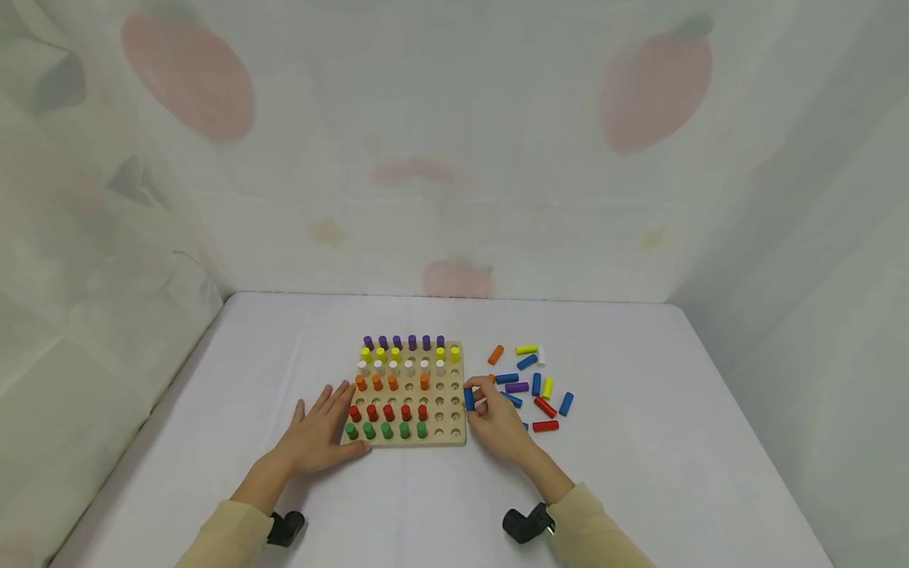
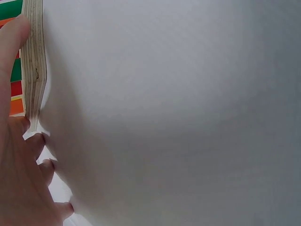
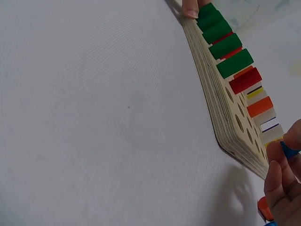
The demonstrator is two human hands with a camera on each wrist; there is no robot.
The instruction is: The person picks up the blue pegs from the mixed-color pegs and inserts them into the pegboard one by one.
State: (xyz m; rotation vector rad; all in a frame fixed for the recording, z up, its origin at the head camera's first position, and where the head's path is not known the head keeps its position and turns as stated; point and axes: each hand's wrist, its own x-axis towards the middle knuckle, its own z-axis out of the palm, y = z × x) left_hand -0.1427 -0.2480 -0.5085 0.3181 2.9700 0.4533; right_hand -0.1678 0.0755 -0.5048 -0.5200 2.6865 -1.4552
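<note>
Right grip (image 1: 499,424): thumb and fingertips pinched together on one blue peg (image 1: 469,399). Peg's long axis runs nearly top to bottom of the head frame; cannot tell whether it stands upright or leans. Peg sits at the left end of the grip, at the fingertips, by the right edge of the pegboard (image 1: 447,439). In the right wrist view it shows at the right margin, partly hidden by the fingers.

Left grip (image 1: 319,430): spread wide, holding no peg; thumb at the board's lower left corner, fingertips at its left edge.

Board, lower centre of frame, bears rows of coloured pegs. Loose pegs (image 1: 536,384) lie right of it.

Desk (image 1: 639,473): white covering. Pale fabric walls (image 1: 454,213) behind and at both sides, red fruit prints at upper left and upper right.
</note>
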